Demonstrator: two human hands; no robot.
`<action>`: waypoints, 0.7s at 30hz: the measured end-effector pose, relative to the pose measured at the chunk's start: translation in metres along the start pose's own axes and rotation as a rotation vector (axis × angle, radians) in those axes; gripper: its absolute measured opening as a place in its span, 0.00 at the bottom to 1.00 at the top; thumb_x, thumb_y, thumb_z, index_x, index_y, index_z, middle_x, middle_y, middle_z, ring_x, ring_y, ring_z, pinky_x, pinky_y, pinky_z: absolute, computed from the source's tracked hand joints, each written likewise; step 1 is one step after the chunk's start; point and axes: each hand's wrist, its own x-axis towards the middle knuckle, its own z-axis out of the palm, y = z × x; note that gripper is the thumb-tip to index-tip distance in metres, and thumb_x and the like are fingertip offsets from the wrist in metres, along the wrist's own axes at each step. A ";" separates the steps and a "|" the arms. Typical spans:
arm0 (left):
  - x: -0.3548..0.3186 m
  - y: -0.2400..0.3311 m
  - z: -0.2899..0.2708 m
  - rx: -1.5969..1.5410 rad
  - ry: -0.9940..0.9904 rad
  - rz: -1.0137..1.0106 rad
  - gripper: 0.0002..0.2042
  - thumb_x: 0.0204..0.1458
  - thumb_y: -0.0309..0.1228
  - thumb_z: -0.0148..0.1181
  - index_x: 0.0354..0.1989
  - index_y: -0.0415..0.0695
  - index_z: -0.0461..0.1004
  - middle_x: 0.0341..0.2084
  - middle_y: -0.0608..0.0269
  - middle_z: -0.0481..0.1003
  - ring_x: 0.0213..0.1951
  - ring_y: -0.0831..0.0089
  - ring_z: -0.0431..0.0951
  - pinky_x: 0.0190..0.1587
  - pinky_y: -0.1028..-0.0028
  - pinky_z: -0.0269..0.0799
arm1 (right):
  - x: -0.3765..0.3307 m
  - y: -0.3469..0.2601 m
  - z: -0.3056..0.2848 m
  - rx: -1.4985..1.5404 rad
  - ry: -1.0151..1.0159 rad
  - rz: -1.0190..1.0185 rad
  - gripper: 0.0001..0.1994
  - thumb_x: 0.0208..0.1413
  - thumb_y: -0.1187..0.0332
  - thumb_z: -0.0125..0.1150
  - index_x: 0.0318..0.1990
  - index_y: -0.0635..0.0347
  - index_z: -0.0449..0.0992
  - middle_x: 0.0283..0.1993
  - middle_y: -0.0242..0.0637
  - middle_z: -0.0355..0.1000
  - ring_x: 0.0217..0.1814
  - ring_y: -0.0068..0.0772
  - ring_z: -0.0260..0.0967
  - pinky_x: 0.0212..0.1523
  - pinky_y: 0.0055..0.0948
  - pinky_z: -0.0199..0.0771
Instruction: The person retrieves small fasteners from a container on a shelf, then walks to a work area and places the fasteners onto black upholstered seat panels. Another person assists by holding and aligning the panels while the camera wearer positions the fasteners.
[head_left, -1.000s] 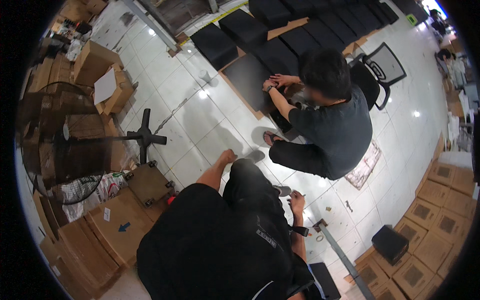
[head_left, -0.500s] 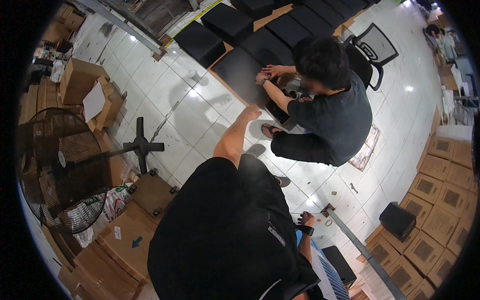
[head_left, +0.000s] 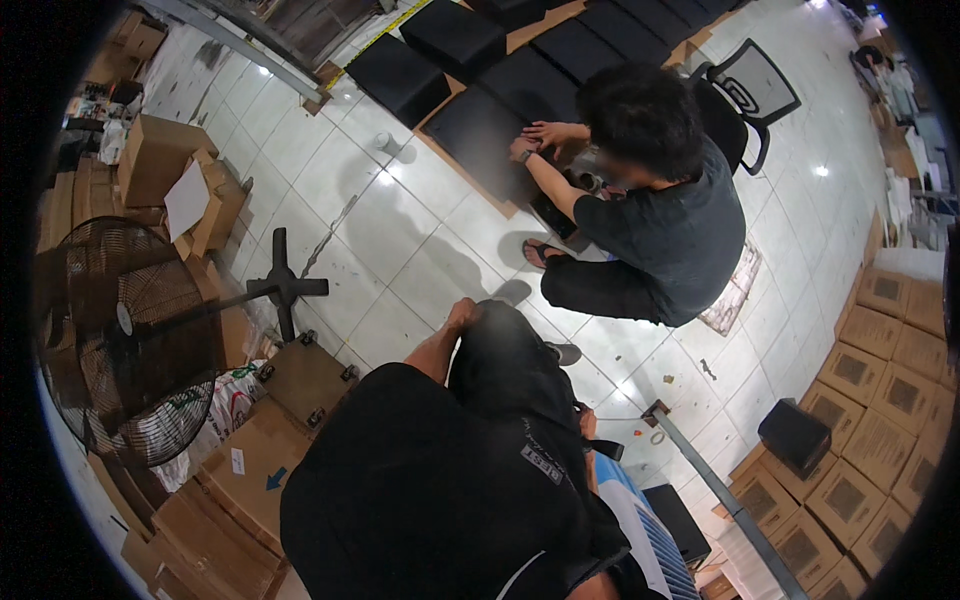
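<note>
Two hands on a dark trouser leg, a co-worker crouched at the black panels

Two hands of the person wearing the camera show only in part. The left hand [head_left: 463, 313] rests on the knee of the dark trouser leg [head_left: 510, 365], forearm bare and reaching forward from the black shirt; its fingers curl over the knee, but whether they grip the cloth or just lie on it cannot be told. The right hand [head_left: 586, 423] is mostly hidden behind the same leg, just beside a black strap-like piece [head_left: 604, 450]; its fingers cannot be made out.

Ahead, on the white tiled floor [head_left: 400, 240], a co-worker in a dark grey shirt [head_left: 680, 225] crouches with both hands on a flat black rectangular panel [head_left: 480, 130], which lies on a brown board among more black panels. A black mesh office chair [head_left: 750, 95] stands behind that person.

To the left stands a large black floor fan with a wire cage [head_left: 120, 350] on a cross-shaped base, with brown cardboard boxes [head_left: 160, 160] stacked near it. More cardboard boxes [head_left: 880, 400] line the right side, and a small black cube-shaped box [head_left: 795, 435] sits near them.
</note>
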 end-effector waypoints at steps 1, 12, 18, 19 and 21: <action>0.005 0.006 -0.005 -0.007 0.007 -0.069 0.21 0.53 0.42 0.53 0.34 0.32 0.79 0.36 0.35 0.78 0.44 0.42 0.78 0.49 0.54 0.74 | -0.001 -0.006 -0.012 0.315 0.048 -0.015 0.17 0.59 0.59 0.53 0.48 0.59 0.80 0.35 0.52 0.79 0.28 0.40 0.79 0.33 0.39 0.76; 0.040 0.083 -0.083 -0.069 0.402 0.212 0.15 0.51 0.39 0.60 0.40 0.40 0.80 0.41 0.47 0.80 0.44 0.53 0.80 0.49 0.61 0.76 | 0.024 -0.019 -0.054 0.542 -0.238 0.407 0.17 0.60 0.63 0.52 0.47 0.70 0.77 0.38 0.47 0.80 0.29 0.39 0.81 0.23 0.32 0.80; 0.087 0.085 -0.121 0.267 0.251 0.164 0.10 0.52 0.29 0.54 0.40 0.42 0.78 0.42 0.49 0.79 0.48 0.50 0.77 0.51 0.56 0.73 | -0.007 -0.048 -0.043 0.357 -0.135 0.472 0.19 0.61 0.59 0.51 0.34 0.68 0.80 0.32 0.49 0.80 0.32 0.42 0.81 0.32 0.38 0.78; 0.106 0.082 -0.126 0.268 0.264 0.158 0.10 0.52 0.29 0.54 0.41 0.42 0.77 0.42 0.50 0.79 0.48 0.50 0.77 0.51 0.55 0.73 | -0.017 -0.068 -0.040 0.207 -0.121 0.403 0.22 0.62 0.56 0.51 0.33 0.70 0.80 0.32 0.51 0.79 0.34 0.44 0.80 0.34 0.41 0.75; 0.154 0.074 -0.143 0.301 0.184 0.150 0.11 0.53 0.28 0.53 0.43 0.41 0.75 0.41 0.51 0.78 0.46 0.50 0.77 0.50 0.55 0.74 | -0.036 -0.117 -0.033 -0.039 -0.101 0.310 0.23 0.61 0.54 0.52 0.33 0.70 0.79 0.32 0.51 0.77 0.37 0.45 0.78 0.38 0.43 0.72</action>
